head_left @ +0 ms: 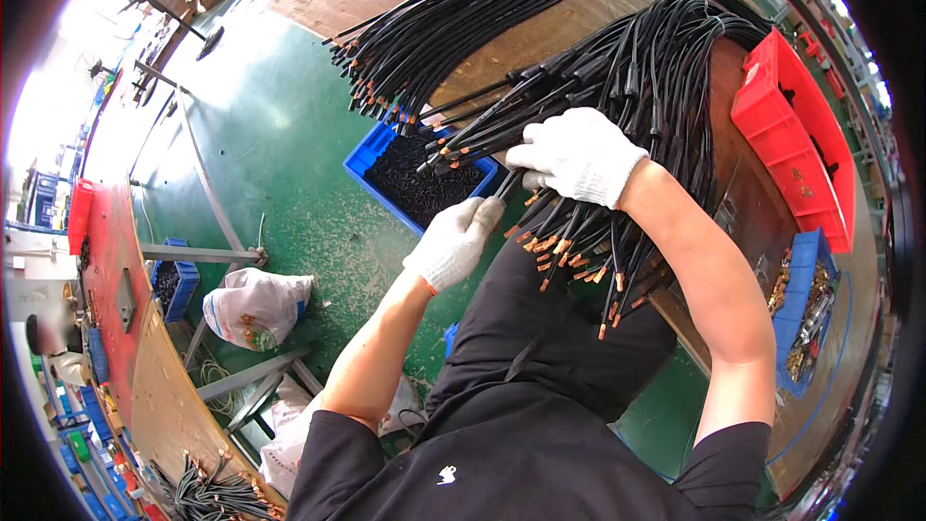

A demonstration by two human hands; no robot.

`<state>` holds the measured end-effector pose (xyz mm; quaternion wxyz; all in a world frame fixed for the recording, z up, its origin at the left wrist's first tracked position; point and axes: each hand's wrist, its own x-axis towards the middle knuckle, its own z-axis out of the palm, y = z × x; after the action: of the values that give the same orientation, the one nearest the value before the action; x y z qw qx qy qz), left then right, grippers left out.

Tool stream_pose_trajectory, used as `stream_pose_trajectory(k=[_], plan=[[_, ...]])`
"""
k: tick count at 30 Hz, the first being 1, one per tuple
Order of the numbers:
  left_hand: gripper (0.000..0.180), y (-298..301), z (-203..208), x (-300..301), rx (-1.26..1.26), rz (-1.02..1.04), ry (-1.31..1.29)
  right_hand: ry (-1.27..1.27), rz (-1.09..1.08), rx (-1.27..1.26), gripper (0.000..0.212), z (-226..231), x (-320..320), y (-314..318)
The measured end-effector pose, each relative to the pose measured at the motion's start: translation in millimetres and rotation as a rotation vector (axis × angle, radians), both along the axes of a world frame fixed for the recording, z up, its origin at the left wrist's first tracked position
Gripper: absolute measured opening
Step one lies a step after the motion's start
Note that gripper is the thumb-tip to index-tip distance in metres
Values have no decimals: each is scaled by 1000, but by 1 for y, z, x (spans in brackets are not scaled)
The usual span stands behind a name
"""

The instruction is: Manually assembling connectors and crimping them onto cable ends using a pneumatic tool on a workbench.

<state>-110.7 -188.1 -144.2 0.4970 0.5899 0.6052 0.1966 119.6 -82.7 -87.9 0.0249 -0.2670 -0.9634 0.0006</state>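
Cables [666, 48], black-jacketed with bare copper tips [619, 282], hang in a thick bundle over the edge of the wooden surface [564, 19], fanning from one o'clock down past the hands. Each should be light and springy; the whole bundle looks heavy and apt to tangle. Jackets may slide under knit gloves, so the best hold seems just behind the tip, sparing the copper strands. The left grip [450, 243] has thumb and fingers pinched around one cable's end; the right grip [584, 159] curls over the bundle, how tightly I cannot tell. From the hands, a blue bin [381, 195] of small black parts sits toward nine o'clock, a red bin [801, 150] toward two.
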Motion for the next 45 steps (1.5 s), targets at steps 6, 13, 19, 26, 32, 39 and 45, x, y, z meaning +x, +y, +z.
stream_pose_trajectory(k=[6,13,19,26,32,39,45], plan=[[58,-20,-5,3,14,49,-42,57,-11,-47,27,-8,4,1],[40,-80,-56,-55,-499,472,-391,89,-25,-70,21,-8,3,1],[38,-2,-121,-104,87,750,-348,306,120,103,22,-15,7,1],[36,19,4,-36,945,308,346,290,136,117,30,-3,4,0],[18,39,5,-11,974,47,534,299,141,184,22,-9,3,2],[23,3,-12,10,680,118,337,379,184,143,16,-17,-15,13],[29,-27,-38,-43,233,370,77,230,163,93,19,-13,-15,14]])
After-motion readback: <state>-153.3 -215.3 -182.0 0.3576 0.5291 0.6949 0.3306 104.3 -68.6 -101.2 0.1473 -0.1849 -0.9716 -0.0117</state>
